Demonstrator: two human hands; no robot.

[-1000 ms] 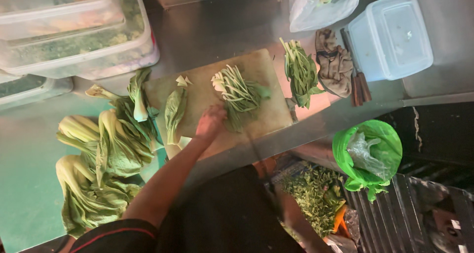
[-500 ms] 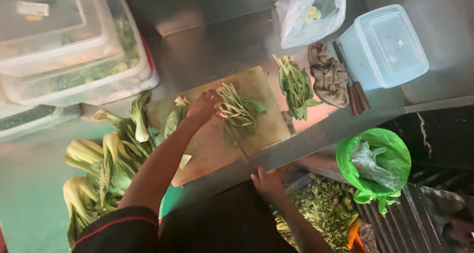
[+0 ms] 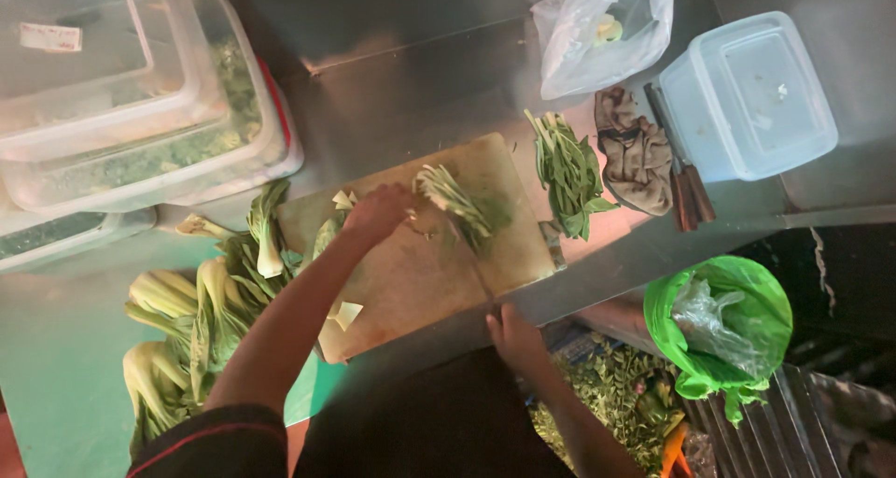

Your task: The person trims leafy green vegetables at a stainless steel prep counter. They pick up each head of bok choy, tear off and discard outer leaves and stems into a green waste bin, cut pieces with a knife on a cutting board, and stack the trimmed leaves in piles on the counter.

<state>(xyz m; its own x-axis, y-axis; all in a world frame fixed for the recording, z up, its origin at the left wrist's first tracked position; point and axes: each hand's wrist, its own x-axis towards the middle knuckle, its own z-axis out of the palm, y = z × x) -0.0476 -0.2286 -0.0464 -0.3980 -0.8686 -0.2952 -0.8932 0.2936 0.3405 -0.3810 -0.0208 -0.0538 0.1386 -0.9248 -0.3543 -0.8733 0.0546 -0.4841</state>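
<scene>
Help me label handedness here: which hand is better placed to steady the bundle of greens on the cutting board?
Left. The left hand lies on the cutting board, right against the greens bundle. The right hand sits off the board's near edge.

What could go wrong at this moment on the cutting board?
1. The left hand pins the bundle of greens right beside the knife held by the right hand; fingertips look close to the blade, so a cut seems possible.
2. The cutting board overhangs the counter edge and might shift.
3. The bok choy crowds the board's left side, limiting room.
</scene>
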